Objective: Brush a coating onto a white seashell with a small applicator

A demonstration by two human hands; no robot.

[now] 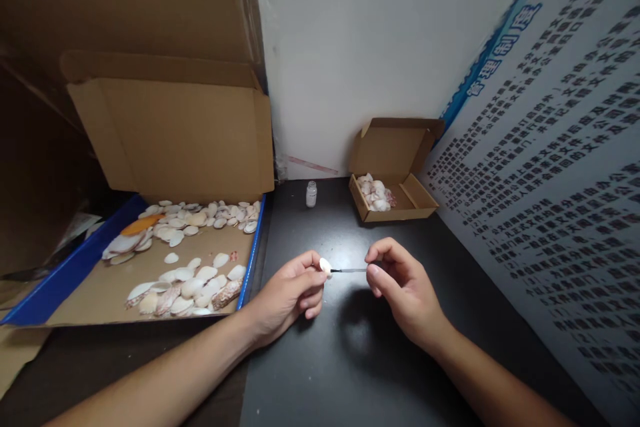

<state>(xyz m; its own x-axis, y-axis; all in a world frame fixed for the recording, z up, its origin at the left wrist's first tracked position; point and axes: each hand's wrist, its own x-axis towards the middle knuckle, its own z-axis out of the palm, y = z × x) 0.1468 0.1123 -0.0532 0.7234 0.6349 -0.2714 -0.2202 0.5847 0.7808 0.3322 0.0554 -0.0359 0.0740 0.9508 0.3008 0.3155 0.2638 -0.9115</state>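
Note:
Between thumb and fingers, my left hand (295,287) pinches a small white seashell (325,266) above the dark table. My right hand (403,287) is closed on the end of a thin brush (350,271), held level. Its dark tip touches the shell or lies right at it; I cannot tell which. Behind the hands stands a small clear bottle (311,194) with whitish contents and no cap on it.
On the left, an open blue-edged cardboard box (115,290) holds many loose shells (193,287) in two groups. A smaller open cardboard box (400,215) with white shells (375,193) stands at the back right. A printed board (550,147) leans along the right side.

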